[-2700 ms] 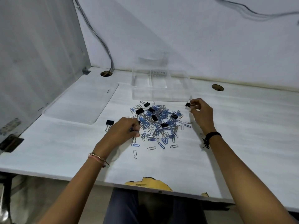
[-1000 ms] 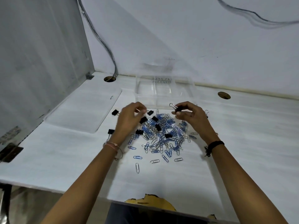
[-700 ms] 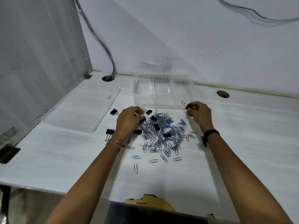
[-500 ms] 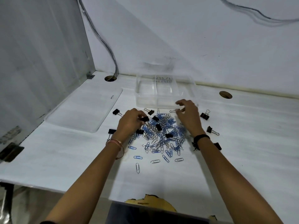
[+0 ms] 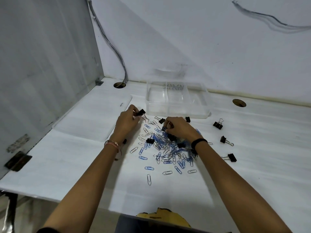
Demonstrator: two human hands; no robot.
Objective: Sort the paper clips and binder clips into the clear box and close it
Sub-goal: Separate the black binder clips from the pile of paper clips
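A heap of blue and silver paper clips [image 5: 165, 148] lies mid-table, with black binder clips mixed in. Behind it stands the clear box [image 5: 176, 101], open, with dividers inside. My left hand [image 5: 127, 121] is at the heap's left edge, pinching a black binder clip [image 5: 141, 112] lifted just off the table. My right hand [image 5: 180, 128] rests on top of the heap, fingers closed on a binder clip [image 5: 164, 128] among the paper clips. Three binder clips, the farthest [image 5: 218, 124], the middle [image 5: 224, 140] and the nearest [image 5: 231, 157], lie apart at the right.
The box's clear lid [image 5: 90, 120] lies flat to the left of the heap. Two cable holes, one at the left [image 5: 119, 85] and one at the right [image 5: 239, 102], sit near the back wall. A grey partition [image 5: 42, 64] closes the left side. The table's front edge [image 5: 84, 201] is near my body.
My right hand set binder clips down at the right and came back onto the heap. My left hand moved up and left with a binder clip lifted from the heap.
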